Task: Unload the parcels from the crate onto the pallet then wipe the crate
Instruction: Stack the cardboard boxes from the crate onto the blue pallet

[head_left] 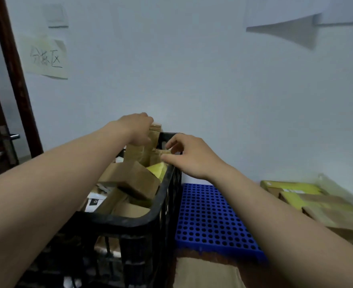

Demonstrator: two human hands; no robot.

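Black plastic crate (150, 217) is sitting low centre, parcels inside. At mid-frame, the right hand (189, 155) is pinching a small flat parcel (161, 152); the left hand (139, 129) is gripping an upright brown parcel (150, 140), the blue pallet (210, 221) lying rightward.

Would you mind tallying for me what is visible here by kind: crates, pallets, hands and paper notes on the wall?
Black crate: 1
Blue pallet: 1
Hands, left and right: 2
Paper notes on the wall, upper and handwritten: 2
Total: 6

Black slatted crate (163, 196) holds jumbled brown parcels (134, 179) beside blue pallet (210, 221).
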